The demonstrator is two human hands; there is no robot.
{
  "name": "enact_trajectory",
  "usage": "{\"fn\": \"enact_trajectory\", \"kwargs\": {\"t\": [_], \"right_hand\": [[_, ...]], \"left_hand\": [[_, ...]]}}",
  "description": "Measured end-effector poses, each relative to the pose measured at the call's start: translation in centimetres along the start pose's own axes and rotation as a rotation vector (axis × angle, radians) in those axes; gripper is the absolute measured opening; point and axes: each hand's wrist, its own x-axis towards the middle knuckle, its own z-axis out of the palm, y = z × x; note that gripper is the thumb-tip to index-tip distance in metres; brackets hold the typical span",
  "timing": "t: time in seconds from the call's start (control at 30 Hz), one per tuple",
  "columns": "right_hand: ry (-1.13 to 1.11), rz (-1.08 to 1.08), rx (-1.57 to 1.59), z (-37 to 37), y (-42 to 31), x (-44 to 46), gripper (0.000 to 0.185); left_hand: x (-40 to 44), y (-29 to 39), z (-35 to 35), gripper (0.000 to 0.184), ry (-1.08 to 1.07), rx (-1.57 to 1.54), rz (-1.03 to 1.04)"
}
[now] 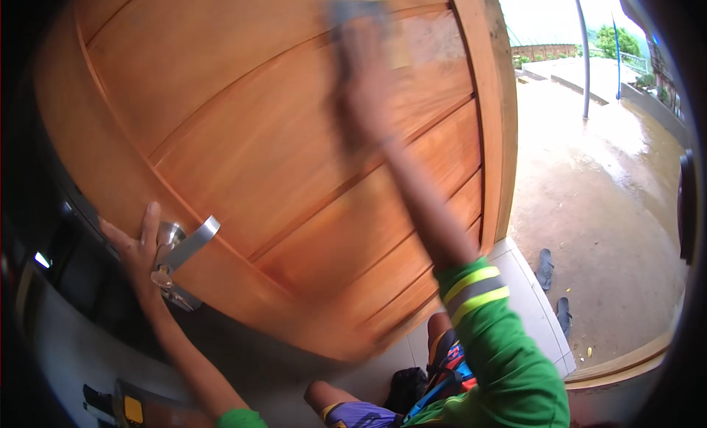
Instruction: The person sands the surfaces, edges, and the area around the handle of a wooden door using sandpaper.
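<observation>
A varnished wooden door (243, 141) with grooved panels fills most of the head view. Up high on its panels, my right hand (366, 78) is smeared by motion. Under its fingers is a flat grey pad (359, 14), pressed to the wood; its exact kind is blurred. My left hand (138, 244) grips the door's edge beside the lever handle (193, 242), thumb on the front face and the other fingers partly hidden at the edge. A bunch of keys (163, 279) hangs at the lock, close to my left wrist.
Wet concrete ground (589, 207) lies outside to the right, with a grey slipper (545, 269) and its pair beside the tiled step (526, 288). A pole (582, 56) stands farther out. At lower left is a dark object with a yellow part (132, 409).
</observation>
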Motion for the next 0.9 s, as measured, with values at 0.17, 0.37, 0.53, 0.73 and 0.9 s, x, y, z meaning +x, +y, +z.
{"fn": "enact_trajectory", "kwargs": {"t": [0.17,0.37,0.53,0.73,0.9], "right_hand": [[-0.472,-0.489,0.503,-2.6,-4.5,-4.6,0.084],[0.100,0.103,0.104,-1.6,15.2,-0.3,0.058],[-0.242,-0.315,0.282,-3.6,2.8,-3.0,0.065],[0.122,-0.007,0.059,-2.4,18.2,8.7,0.056],[-0.067,0.072,0.199,-8.0,21.3,-4.5,0.047]], "left_hand": [[0.3,-0.5,-0.5,0.092,-0.047,-0.069,-0.040],[0.1,-1.3,0.0,0.086,-0.052,-0.132,0.007],[1.4,-5.6,-1.5,0.085,-0.127,-0.034,0.083],[1.4,-6.4,-1.7,0.082,-0.095,-0.040,0.025],[2.0,-9.8,-3.0,0.082,-0.154,0.167,0.143]]}}
